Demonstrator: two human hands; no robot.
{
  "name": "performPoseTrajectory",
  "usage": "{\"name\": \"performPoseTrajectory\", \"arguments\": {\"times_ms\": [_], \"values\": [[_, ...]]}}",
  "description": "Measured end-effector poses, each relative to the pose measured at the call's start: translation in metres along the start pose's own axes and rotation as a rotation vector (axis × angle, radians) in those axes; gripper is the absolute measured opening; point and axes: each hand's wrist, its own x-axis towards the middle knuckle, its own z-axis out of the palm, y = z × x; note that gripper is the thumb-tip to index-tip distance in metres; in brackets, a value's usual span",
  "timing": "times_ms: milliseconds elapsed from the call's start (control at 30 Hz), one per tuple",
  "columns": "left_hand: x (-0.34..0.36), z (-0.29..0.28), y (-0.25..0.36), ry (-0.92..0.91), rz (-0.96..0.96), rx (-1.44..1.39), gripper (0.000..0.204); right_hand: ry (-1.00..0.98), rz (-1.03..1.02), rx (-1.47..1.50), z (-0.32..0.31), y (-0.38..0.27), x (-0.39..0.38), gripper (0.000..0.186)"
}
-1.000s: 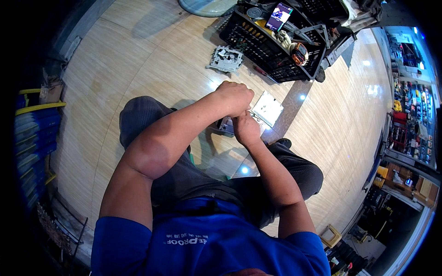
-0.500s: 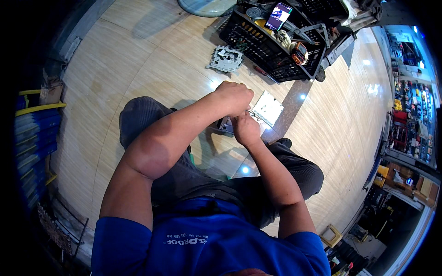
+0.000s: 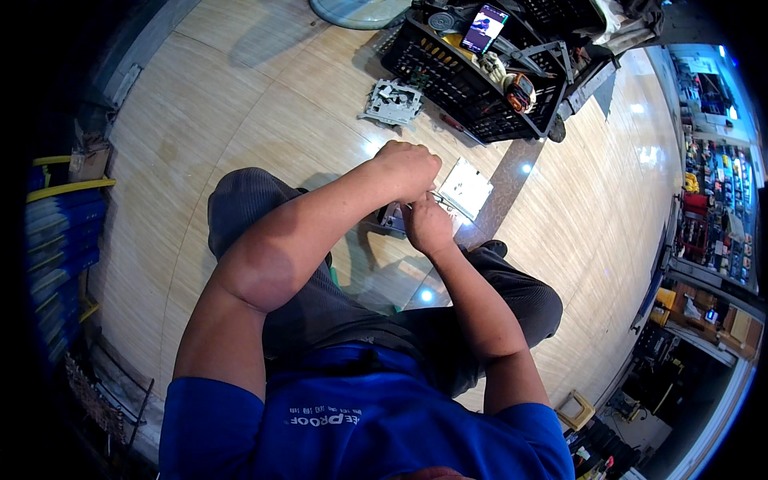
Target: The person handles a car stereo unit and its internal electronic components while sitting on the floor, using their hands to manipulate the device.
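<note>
My left hand is closed, its back turned up, reaching over the top of a metal-cased device that rests low between my legs. Just below it my right hand is also closed, with its fingertips meeting the left hand's. Whatever the fingers of both hands grip is hidden or too small to name. Both hands cover most of the device. Against its far right side lies a flat pale metal plate with small holes.
A cut-out metal bracket plate lies on the tiled floor beyond my hands. A screwdriver is by a black plastic crate of tools, with a lit phone on top. Blue bins stand at far left.
</note>
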Motion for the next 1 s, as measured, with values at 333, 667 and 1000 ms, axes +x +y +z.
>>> {"name": "performPoseTrajectory", "arguments": {"times_ms": [333,667,1000], "values": [[0.000,0.000,0.000,0.001,-0.009,0.013,0.030,-0.046,0.032,-0.013,0.007,0.010,0.006,0.032],[0.000,-0.001,0.001,0.015,0.001,-0.001,0.031,-0.025,0.030,0.092,0.006,0.010,0.006,0.039],[0.000,0.000,0.000,0.015,0.005,-0.005,0.030,0.043,0.006,0.088,0.008,0.009,0.002,0.037]]}}
